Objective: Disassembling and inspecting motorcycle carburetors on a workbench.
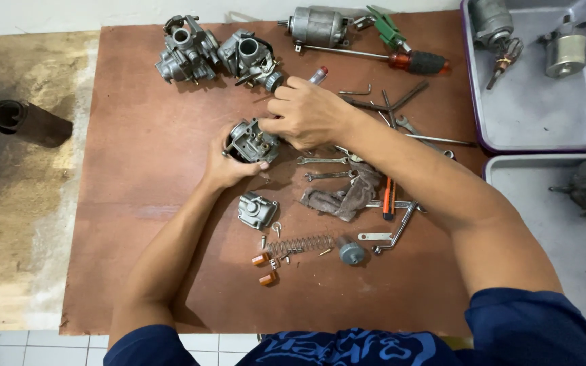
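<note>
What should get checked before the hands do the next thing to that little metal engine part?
1. Left hand cradles the carburetor: ok.
2. Right hand on top of it, tool in its fingers: cannot tell.
3. Loose metal cover set near on the board: ok.
4. Spring and orange floats lie clear of the elbows: ok.
5. Wrenches and rag within reach: ok.
6. Small screws all accounted for: cannot tell.
</note>
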